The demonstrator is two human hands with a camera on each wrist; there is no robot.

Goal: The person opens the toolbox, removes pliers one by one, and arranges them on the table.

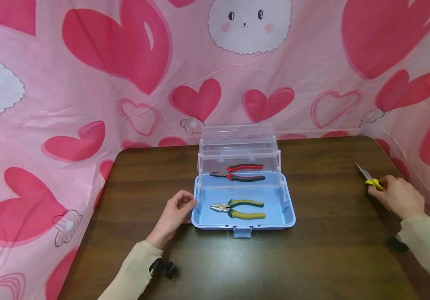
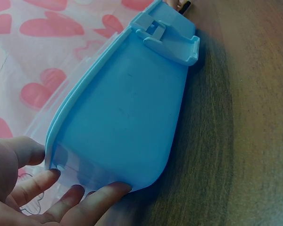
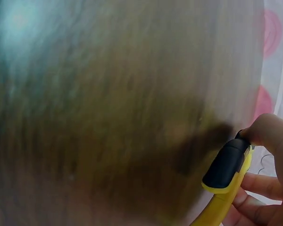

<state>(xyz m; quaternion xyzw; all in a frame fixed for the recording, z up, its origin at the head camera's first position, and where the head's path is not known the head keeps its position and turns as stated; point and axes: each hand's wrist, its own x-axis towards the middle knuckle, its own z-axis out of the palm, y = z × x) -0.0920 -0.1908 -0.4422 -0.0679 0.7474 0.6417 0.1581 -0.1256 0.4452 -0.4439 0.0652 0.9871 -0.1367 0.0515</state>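
On the right, grasping yellow-handled tool (image 1: pixel 370 182) with right hand (image 1: pixel 402 196); leftward, gripping blue box (image 1: pixel 292 208) by its left side with left hand (image 1: pixel 173 214).

Two cream-sleeved forearms (image 1: pixel 132 268) extend forward, well apart; the bare left hand (image 1: pixel 172 216) bends its fingers opposite the thumb, the bare right hand (image 1: pixel 402 198) pinches.

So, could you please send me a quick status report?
Left hand gripping left end of open blue box. Right hand holding yellow-handled tool, outside box. Green-yellow pliers taking up part of box floor.
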